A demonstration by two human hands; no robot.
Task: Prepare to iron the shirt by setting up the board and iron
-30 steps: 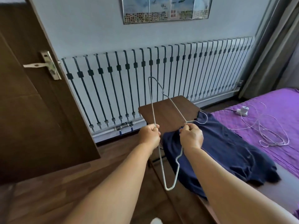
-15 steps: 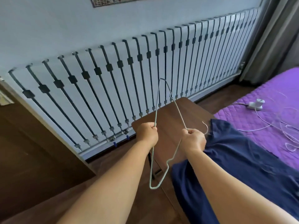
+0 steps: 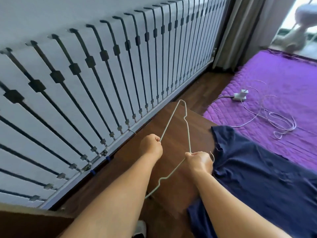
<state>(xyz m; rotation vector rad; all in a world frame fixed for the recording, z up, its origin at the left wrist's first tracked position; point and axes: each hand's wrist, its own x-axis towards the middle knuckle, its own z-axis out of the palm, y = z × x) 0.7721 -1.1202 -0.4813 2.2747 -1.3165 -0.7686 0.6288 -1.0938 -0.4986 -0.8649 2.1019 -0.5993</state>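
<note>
A thin white wire hanger is held in both hands above a brown wooden board. My left hand is closed on the hanger's long straight bar. My right hand is closed on the hanger at its neck, with the hook poking out beside the shirt. A dark navy shirt lies flat to the right, partly on the board and partly on the purple bed. No iron is visible.
A white radiator cover with dark bars runs along the wall on the left. A white plug adapter and loose white cable lie on the bed. Grey curtains hang at the far right. A brown door edge shows bottom left.
The view has swung right and down; the door handle and wall poster left the frame. The hanger is clear of the shirt and tilted lower, still held in both hands.
</note>
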